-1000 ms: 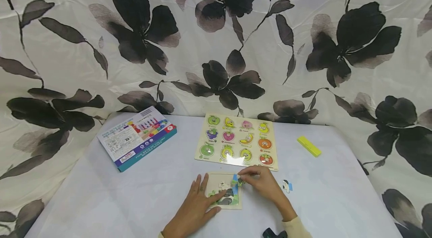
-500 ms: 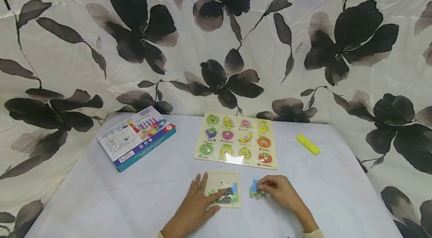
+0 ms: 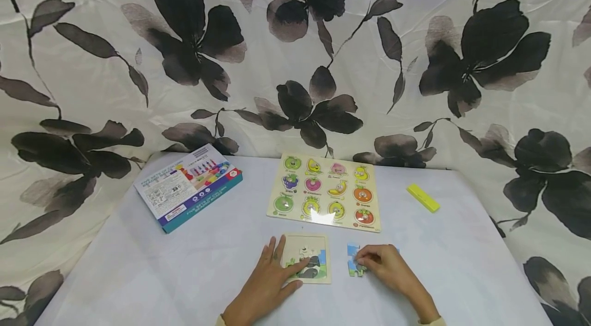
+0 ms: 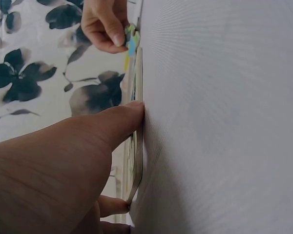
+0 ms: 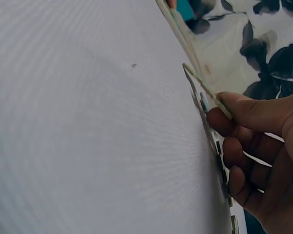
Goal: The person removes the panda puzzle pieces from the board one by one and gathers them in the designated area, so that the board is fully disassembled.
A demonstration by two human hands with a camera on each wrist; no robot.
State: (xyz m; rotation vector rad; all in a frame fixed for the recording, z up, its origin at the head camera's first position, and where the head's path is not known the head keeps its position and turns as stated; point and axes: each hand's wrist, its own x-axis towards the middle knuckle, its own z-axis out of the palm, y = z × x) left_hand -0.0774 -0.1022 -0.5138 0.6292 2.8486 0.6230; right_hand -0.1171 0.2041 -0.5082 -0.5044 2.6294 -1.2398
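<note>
A small wooden jigsaw tray point(image 3: 307, 259) lies on the table, with black, white, green and blue pieces partly filling it. My left hand point(image 3: 271, 280) rests spread on its left side, index finger across the picture. In the left wrist view the thumb point(image 4: 129, 117) presses at the tray's edge. To the tray's right, my right hand point(image 3: 387, 266) pinches a jigsaw piece point(image 5: 207, 90) between thumb and index finger. It is held tilted close over the table, its other fingers curled. More blue pieces point(image 3: 353, 249) lie beside and under that hand, partly hidden by it.
Behind the tray lies a fruit puzzle board point(image 3: 323, 190) with rows of cartoon fruits. A flat cardboard box point(image 3: 189, 187) is at the back left, and a yellow block point(image 3: 422, 198) at the back right. A flowered cloth point(image 3: 295, 59) hangs behind the table.
The right hand has moved right, from the tray's upper right corner to the loose pieces, carrying the jigsaw piece. The left hand stays on the tray.
</note>
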